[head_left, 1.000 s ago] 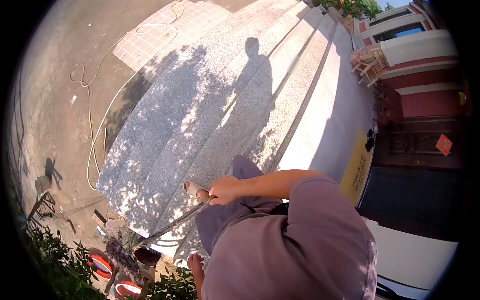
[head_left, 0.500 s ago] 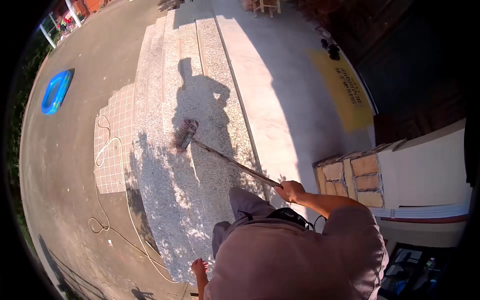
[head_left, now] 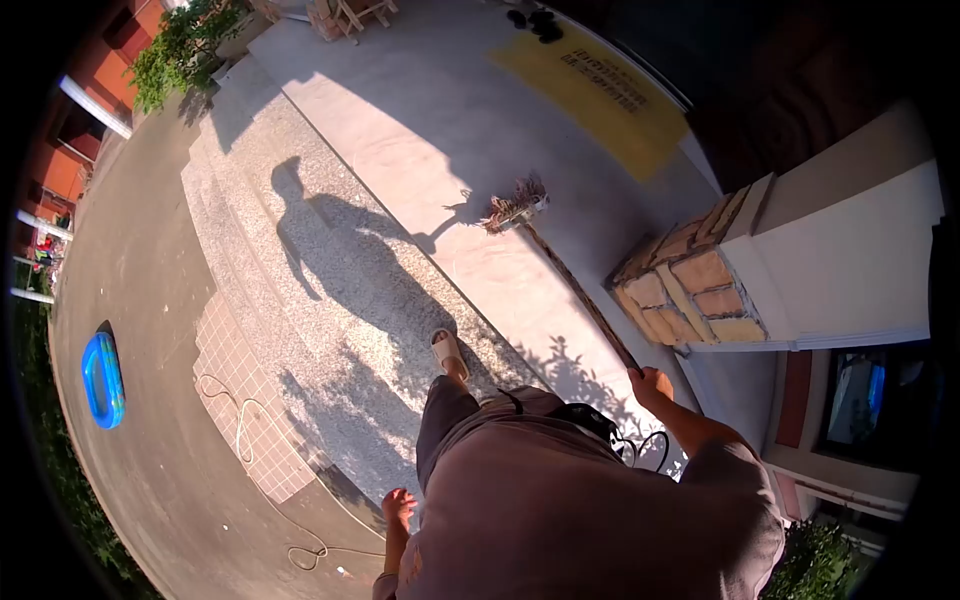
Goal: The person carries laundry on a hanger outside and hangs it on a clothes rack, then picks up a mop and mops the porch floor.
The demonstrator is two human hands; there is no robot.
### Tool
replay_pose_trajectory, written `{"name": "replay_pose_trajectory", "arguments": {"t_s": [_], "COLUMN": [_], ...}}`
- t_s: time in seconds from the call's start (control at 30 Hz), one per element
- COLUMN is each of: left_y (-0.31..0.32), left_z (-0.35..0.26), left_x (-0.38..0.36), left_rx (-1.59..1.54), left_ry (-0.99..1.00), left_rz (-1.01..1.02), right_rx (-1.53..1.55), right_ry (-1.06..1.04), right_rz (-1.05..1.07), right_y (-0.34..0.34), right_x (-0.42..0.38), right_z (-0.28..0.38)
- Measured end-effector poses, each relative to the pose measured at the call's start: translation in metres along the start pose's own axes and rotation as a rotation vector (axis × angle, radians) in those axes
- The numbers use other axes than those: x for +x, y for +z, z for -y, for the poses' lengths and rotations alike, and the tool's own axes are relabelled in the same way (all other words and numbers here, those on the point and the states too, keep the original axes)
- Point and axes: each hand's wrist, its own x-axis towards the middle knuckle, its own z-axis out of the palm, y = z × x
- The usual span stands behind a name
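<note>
My right hand is closed around the end of a long wooden handle, at the right of my body. At the handle's far end a mop head of ragged strands hangs over the smooth pale floor, partly in shade. My left hand hangs low beside my left leg with its fingers curled loosely and apart, and nothing shows in it. One sandalled foot is on the speckled stone step.
Speckled steps descend leftward to paving with a looped hose. A blue inflatable pool lies far left. A stone-faced pillar base stands right of the handle. Beyond lie a yellow mat and dark shoes.
The mop head has moved from the speckled steps up and right to the smooth floor. The view has turned, and my sandalled foot has come into sight.
</note>
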Motion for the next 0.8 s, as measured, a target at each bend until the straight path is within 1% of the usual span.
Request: {"name": "replay_pose_trajectory", "arguments": {"t_s": [0.03, 0.07, 0.1, 0.13, 0.17, 0.23, 0.27, 0.3, 0.37, 0.4, 0.43, 0.47, 0.5, 0.57, 0.6, 0.63, 0.7, 0.73, 0.8], "left_y": [-0.002, -0.002, -0.003, -0.005, -0.004, -0.005, 0.0, 0.011, 0.037, 0.049, 0.061, 0.074, 0.086, 0.109, 0.122, 0.129, 0.15, 0.163, 0.185], "left_z": [-0.025, -0.054, -0.082, -0.106, -0.12, -0.152, -0.187, -0.224, -0.303, -0.334, -0.364, -0.396, -0.418, -0.459, -0.48, -0.493, -0.515, -0.534, -0.567], "left_x": [0.008, 0.018, 0.029, 0.045, 0.073, 0.131, 0.14, 0.141, 0.128, 0.13, 0.133, 0.127, 0.136, 0.148, 0.15, 0.159, 0.186, 0.185, 0.189], "left_rx": [0.117, 0.21, 0.236, 0.252, 0.228, 0.153, 0.219, 0.301, 0.373, 0.401, 0.427, 0.36, 0.362, 0.435, 0.442, 0.443, 0.531, 0.579, 0.611], "left_ry": [0.038, 0.021, 0.024, 0.027, 0.02, 0.004, 0.008, 0.034, 0.134, 0.173, 0.212, 0.217, 0.214, 0.329, 0.319, 0.316, 0.312, 0.284, 0.241], "left_rz": [0.032, 0.065, 0.077, 0.06, 0.051, 0.037, 0.078, 0.037, 0.083, 0.075, 0.066, 0.132, 0.127, 0.152, 0.15, 0.134, 0.165, 0.155, 0.147], "right_rx": [0.009, 0.012, 0.014, 0.047, 0.047, 0.315, 0.357, 0.392, 0.328, 0.306, 0.324, 0.363, 0.403, 0.232, 0.135, 0.195, 0.153, 0.148, 0.045], "right_ry": [0.025, 0.111, 0.197, 0.245, 0.258, 0.584, 0.57, 0.559, 0.639, 0.672, 0.644, 0.624, 0.604, 0.561, 0.523, 0.524, 0.44, 0.429, 0.231], "right_rz": [0.002, 0.032, 0.059, 0.004, -0.004, 0.221, 0.169, 0.123, 0.156, 0.134, 0.139, 0.148, 0.16, 0.124, 0.068, 0.111, -0.045, -0.03, -0.328], "right_y": [0.007, 0.022, 0.035, 0.045, 0.044, 0.041, 0.049, 0.059, 0.067, 0.065, 0.062, 0.04, 0.018, 0.024, 0.022, 0.045, 0.03, 0.026, 0.008], "right_x": [0.002, 0.007, 0.01, 0.009, 0.005, 0.007, 0.01, 0.011, 0.023, 0.031, 0.04, 0.048, 0.058, 0.112, 0.141, 0.183, 0.247, 0.283, 0.371], "right_z": [-0.012, -0.025, -0.034, -0.039, -0.037, -0.023, -0.021, -0.021, -0.013, -0.001, 0.009, 0.036, 0.062, 0.078, 0.093, 0.078, 0.116, 0.136, 0.183]}}
